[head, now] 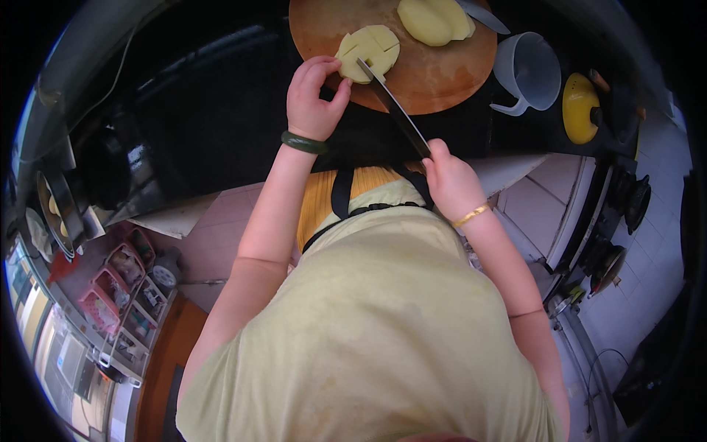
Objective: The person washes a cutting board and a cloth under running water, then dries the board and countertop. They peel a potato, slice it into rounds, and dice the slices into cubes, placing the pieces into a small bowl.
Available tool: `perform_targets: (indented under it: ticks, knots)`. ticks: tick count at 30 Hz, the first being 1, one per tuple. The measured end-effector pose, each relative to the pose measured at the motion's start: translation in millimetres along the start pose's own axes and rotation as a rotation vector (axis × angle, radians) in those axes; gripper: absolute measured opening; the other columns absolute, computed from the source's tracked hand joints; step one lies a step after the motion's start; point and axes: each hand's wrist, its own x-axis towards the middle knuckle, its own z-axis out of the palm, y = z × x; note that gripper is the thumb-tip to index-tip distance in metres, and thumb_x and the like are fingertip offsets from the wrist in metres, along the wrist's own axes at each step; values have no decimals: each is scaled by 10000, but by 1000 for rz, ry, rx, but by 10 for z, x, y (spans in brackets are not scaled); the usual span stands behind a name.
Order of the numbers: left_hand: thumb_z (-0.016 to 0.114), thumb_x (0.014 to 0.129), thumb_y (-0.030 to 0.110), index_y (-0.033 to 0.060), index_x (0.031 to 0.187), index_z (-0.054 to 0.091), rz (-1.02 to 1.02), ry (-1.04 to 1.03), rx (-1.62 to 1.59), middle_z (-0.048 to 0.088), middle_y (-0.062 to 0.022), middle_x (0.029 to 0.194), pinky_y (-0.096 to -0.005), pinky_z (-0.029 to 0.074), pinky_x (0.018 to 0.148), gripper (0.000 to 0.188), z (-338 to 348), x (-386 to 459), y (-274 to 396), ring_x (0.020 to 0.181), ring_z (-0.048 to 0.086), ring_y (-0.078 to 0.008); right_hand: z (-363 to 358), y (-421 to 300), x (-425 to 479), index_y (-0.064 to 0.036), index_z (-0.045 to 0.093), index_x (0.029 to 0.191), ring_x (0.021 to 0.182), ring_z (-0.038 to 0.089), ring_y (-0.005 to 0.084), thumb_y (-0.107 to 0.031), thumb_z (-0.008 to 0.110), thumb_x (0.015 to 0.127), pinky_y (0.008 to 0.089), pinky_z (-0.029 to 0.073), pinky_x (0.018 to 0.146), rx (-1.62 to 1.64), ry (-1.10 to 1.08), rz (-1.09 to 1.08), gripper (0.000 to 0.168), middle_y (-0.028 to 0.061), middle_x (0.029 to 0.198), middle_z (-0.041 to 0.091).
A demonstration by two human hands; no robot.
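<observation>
A pale yellow potato slice (378, 41) with several cuts scored into it lies on a round wooden cutting board (431, 83). My left hand (314, 105), wearing a green bangle, holds the slice's near left edge between thumb and fingertips. In my right hand (455, 179) is the handle end of a knife (399, 105). Its blade slants up and left across the board's edge, and the tip rests at a small notch in the slice. Peeled potato pieces (433, 22) lie farther back on the board, and a second blade (486, 16) sits beside them, partly cut off by the frame.
Right of the board stands a translucent plastic measuring jug (529, 72), then a yellow lid (580, 108) with a black knob. The black countertop (210, 110) runs left towards a metal pan (58, 212). Pink baskets (102, 304) stand on a white rack at lower left.
</observation>
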Motion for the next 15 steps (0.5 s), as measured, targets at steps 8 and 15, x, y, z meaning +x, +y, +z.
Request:
perform_targets:
  ticks: [8, 15]
  knots:
    - [747, 728, 96, 34, 1117, 633, 163, -17, 67, 593, -156, 1229, -365, 471, 966, 410, -120, 285, 132, 1137, 579, -296, -161, 293, 151, -79, 448, 1237, 455, 472, 88, -171, 529, 997, 238, 409, 439, 1206, -140, 99, 269, 31, 674, 540]
    - [400, 1030, 368, 8, 1295, 493, -800, -445, -1894, 554, -161, 1278, -430, 416, 1050, 457, -84, 738, 326, 1181, 529, -295, -108, 231, 548, -114, 409, 1288, 425, 407, 77, -204, 520, 1005, 238, 402, 412, 1655, -453, 54, 317, 47, 671, 496]
